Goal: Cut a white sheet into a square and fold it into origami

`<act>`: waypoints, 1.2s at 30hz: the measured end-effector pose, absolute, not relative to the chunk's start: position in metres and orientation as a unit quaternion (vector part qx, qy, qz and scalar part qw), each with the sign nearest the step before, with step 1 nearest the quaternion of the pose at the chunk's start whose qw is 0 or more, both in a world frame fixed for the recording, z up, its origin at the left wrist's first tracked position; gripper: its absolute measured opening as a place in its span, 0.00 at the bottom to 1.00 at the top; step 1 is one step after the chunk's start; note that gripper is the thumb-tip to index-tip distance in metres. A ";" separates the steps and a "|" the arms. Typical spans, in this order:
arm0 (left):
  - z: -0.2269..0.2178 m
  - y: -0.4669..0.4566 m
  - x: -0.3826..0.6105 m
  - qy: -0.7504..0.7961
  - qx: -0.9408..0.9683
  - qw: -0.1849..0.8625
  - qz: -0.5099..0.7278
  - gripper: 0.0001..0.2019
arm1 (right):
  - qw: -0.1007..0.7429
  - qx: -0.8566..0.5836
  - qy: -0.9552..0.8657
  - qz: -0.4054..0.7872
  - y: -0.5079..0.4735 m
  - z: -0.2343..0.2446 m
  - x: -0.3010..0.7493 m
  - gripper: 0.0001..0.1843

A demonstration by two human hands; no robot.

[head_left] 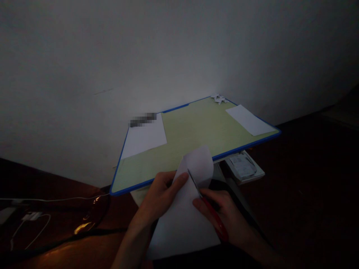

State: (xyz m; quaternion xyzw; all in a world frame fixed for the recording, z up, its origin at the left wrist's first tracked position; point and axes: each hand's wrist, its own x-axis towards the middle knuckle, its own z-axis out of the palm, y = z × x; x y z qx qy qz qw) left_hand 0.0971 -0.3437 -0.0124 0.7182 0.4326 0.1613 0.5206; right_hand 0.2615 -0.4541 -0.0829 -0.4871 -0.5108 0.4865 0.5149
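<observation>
My left hand (159, 194) grips the left side of a white paper sheet (182, 220), thumb on top, held over my lap in front of a small table. My right hand (224, 213) is closed round red-handled scissors (213, 216). Their blades (194, 182) point up into the sheet, whose upper part (200, 164) curls over near the cut.
A green tabletop with a blue rim (196, 130) stands against a white wall. On it lie a white sheet at left (144, 136), another at right (249, 119) and small paper scraps (219, 98) at the far corner. White cables (30, 220) trail over the dark floor at left.
</observation>
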 end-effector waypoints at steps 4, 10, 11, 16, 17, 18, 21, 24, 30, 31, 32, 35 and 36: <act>-0.012 -0.344 0.097 0.436 0.720 0.516 0.162 0.26 | 0.521 -0.482 -0.505 0.491 -0.453 -0.081 0.262 0.17; -0.011 -0.345 0.098 0.436 0.714 0.522 0.169 0.26 | 0.520 -0.482 -0.514 0.483 -0.453 -0.079 0.263 0.20; -0.011 -0.345 0.098 0.436 0.714 0.522 0.170 0.27 | 0.520 -0.482 -0.516 0.481 -0.453 -0.079 0.263 0.20; -0.011 -0.346 0.098 0.434 0.711 0.526 0.173 0.26 | 0.517 -0.486 -0.514 0.481 -0.453 -0.081 0.263 0.20; -0.011 -0.346 0.098 0.435 0.710 0.526 0.173 0.26 | 0.519 -0.486 -0.512 0.483 -0.453 -0.082 0.263 0.19; -0.011 -0.346 0.098 0.435 0.709 0.527 0.174 0.26 | 0.520 -0.484 -0.511 0.484 -0.453 -0.083 0.263 0.19; -0.011 -0.346 0.098 0.439 0.703 0.533 0.169 0.25 | 0.518 -0.485 -0.519 0.477 -0.453 -0.084 0.263 0.18; -0.011 -0.346 0.099 0.438 0.705 0.530 0.171 0.25 | 0.517 -0.486 -0.528 0.466 -0.453 -0.083 0.265 0.17; -0.010 -0.346 0.101 0.426 0.719 0.506 0.214 0.23 | 0.535 -0.488 -0.525 0.448 -0.451 -0.083 0.266 0.17; -0.010 -0.346 0.101 0.423 0.722 0.501 0.221 0.23 | 0.540 -0.488 -0.523 0.444 -0.452 -0.085 0.265 0.17; -0.010 -0.346 0.101 0.421 0.725 0.496 0.227 0.23 | 0.544 -0.488 -0.519 0.443 -0.452 -0.086 0.265 0.17; -0.010 -0.347 0.101 0.418 0.726 0.492 0.237 0.23 | 0.550 -0.479 -0.509 0.457 -0.453 -0.088 0.266 0.21; -0.010 -0.347 0.100 0.418 0.723 0.496 0.237 0.23 | 0.548 -0.471 -0.509 0.468 -0.454 -0.088 0.267 0.22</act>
